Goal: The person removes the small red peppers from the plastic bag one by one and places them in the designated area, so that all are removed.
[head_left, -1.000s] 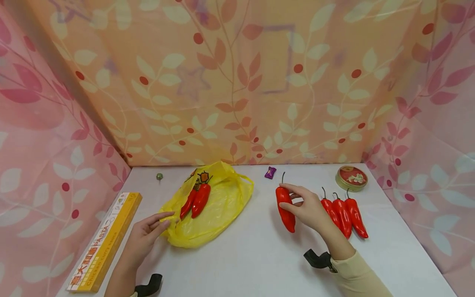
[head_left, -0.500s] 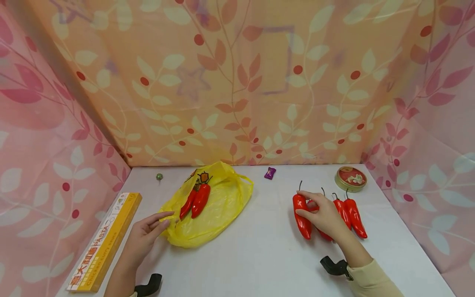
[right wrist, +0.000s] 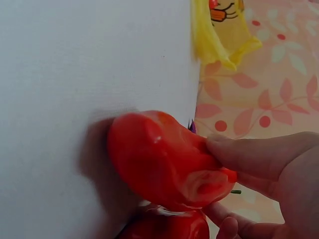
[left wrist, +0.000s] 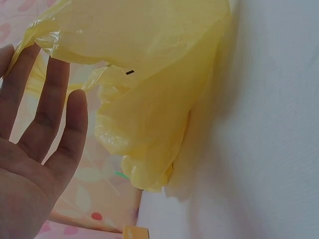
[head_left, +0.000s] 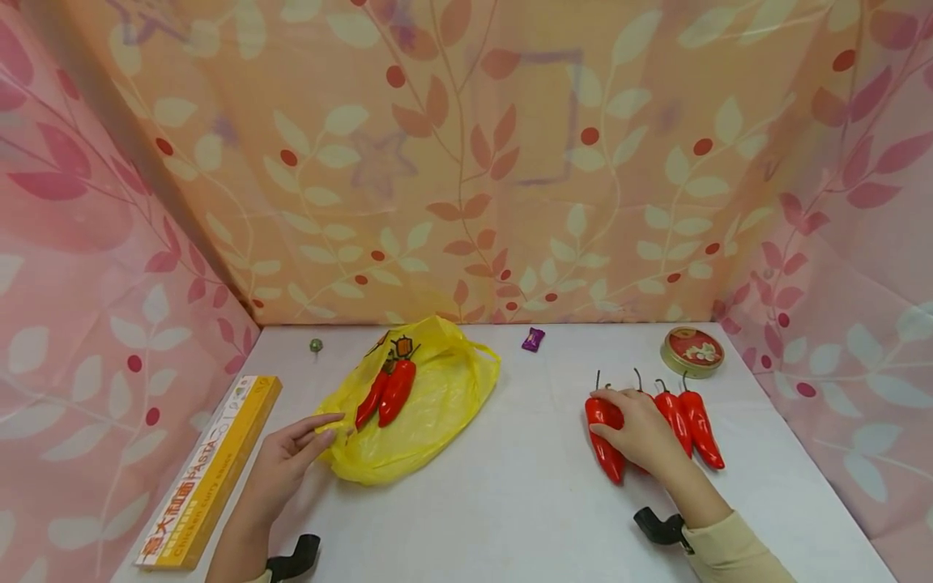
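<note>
My right hand [head_left: 641, 429] pinches a red chili pepper [head_left: 605, 441] between thumb and fingers, at the left end of a row of similar peppers [head_left: 703, 429]. In the right wrist view the held pepper [right wrist: 154, 159] lies close against the table and overlaps another red pepper [right wrist: 167, 226]. The hand partly hides the pepper beside it. My left hand [head_left: 287, 461] pinches the near left edge of a yellow plastic bag [head_left: 430, 421]; in the left wrist view the bag's edge [left wrist: 42, 35] is at the fingertips. Two red peppers [head_left: 396, 394] lie on the bag's open mouth.
A long pasta box [head_left: 211, 478] lies at the left of the white table. Towards the back are a small green lollipop-like thing [head_left: 316, 346], a purple wrapped candy [head_left: 533, 339] and a round red-topped tin [head_left: 692, 351]. Patterned cloth [head_left: 466, 162] walls three sides.
My right hand has carried its pepper rightward and down, to the left end of the row of peppers. The left hand keeps its place at the bag's edge.
</note>
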The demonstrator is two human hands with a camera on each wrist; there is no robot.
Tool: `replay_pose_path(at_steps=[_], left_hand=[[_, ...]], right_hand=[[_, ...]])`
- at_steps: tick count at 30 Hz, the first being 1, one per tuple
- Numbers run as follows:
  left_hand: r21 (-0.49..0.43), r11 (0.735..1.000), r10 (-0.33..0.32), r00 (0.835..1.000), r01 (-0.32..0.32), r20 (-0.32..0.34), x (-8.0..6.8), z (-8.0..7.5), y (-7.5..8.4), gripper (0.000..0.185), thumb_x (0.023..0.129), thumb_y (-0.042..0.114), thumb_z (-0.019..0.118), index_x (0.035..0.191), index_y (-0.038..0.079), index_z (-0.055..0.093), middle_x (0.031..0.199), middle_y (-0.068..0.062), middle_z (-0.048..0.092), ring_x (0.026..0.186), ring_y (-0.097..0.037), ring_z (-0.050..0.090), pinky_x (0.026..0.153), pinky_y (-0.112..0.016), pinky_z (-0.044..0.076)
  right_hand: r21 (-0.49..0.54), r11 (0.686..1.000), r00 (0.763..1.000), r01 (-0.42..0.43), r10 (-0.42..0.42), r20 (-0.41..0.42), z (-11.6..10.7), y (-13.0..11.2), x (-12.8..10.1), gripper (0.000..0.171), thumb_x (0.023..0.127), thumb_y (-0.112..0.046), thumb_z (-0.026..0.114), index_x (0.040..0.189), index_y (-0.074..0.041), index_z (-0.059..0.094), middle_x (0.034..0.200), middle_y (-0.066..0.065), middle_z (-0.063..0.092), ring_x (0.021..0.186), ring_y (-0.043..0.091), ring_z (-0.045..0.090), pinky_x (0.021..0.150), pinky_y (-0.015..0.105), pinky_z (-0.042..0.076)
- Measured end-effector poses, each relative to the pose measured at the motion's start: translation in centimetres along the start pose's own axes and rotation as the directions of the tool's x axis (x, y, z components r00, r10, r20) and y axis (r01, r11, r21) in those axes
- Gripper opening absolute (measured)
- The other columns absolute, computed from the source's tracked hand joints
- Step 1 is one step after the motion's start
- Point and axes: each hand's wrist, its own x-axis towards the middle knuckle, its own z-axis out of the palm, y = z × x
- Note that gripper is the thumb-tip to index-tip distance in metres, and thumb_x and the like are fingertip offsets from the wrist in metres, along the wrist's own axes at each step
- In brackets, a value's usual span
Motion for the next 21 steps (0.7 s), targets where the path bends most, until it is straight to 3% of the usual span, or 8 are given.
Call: replay_pose_path(at_steps=[7, 21], left_hand=[[-0.001, 1.000, 0.004, 1.000, -0.004, 0.005, -0.08, 0.04, 0.28, 0.040, 0.100, 0.027, 0.065, 0.131, 0.002, 0.064, 0.117, -0.009, 0.075, 0.097, -0.006, 0.065, 0.089, -0.012, 0.051], [-0.009, 1.000, -0.003, 1.000, 0.003, 0.002, -0.23, 0.02, 0.54, 0.039, 0.100, 0.025, 0.065, 0.132, 0.003, 0.064, 0.119, -0.013, 0.074, 0.097, -0.006, 0.064, 0.089, -0.012, 0.050]], right_hand=[[-0.078, 0.997, 1.000, 0.015, -0.016, -0.014, 0.26, 0.22, 0.33, 0.059, 0.084, -0.027, 0.083, 0.137, -0.014, 0.061, 0.133, 0.023, 0.056, 0.121, 0.044, 0.051, 0.085, 0.064, 0.054], [-0.063, 0.996, 0.998, 0.069, -0.069, -0.002, -0.30, -0.23, 0.56, 0.055, 0.084, -0.027, 0.082, 0.134, -0.012, 0.064, 0.132, 0.024, 0.056, 0.120, 0.044, 0.050, 0.082, 0.060, 0.057]])
